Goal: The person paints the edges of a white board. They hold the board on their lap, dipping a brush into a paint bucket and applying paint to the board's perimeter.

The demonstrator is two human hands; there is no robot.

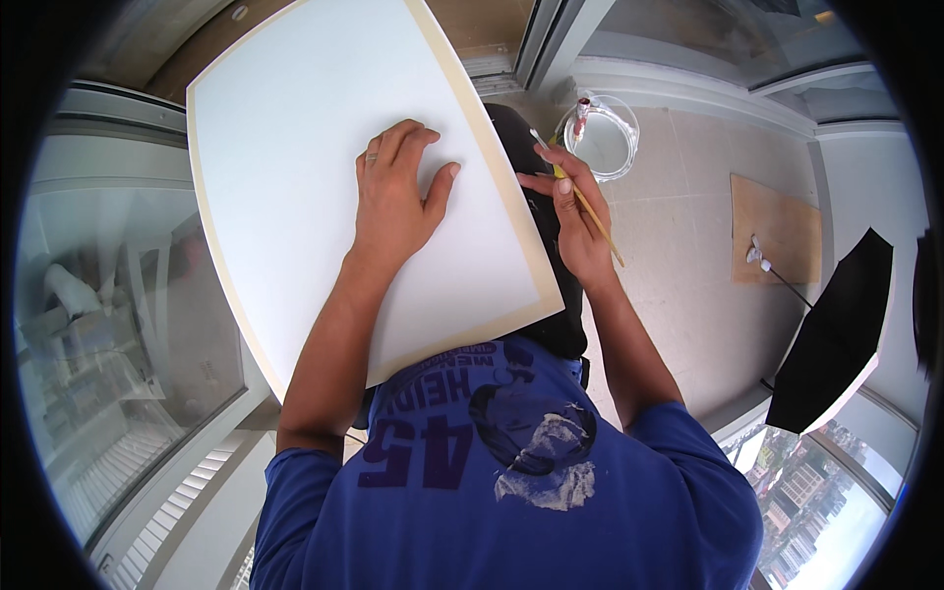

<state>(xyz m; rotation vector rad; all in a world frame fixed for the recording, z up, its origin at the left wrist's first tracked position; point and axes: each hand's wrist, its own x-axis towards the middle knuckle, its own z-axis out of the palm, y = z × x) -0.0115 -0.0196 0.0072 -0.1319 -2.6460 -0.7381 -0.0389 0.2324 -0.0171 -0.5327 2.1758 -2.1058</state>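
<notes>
A large white board (pixel 295 187) with beige tape along its edges lies tilted across my lap. My left hand (pixel 398 187) rests on its white surface, fingers loosely bent and thumb spread away from them; a ring shows on one finger. Just beyond the board's right edge, my right hand (pixel 580 202) grips a thin paintbrush (pixel 602 228) between thumb and fingers. The brush has a light wooden handle and a whitish tip, which points up and away from me. Part of the right hand's fingers is hidden behind the brush and thumb.
A white bucket (pixel 608 147) stands on the tiled floor past my right hand, with a paint-smeared tool leaning at its rim. Farther right are a brown sheet (pixel 777 231) on the floor and a black umbrella-like light shade (pixel 836 329). Glass panels (pixel 147 324) flank the left.
</notes>
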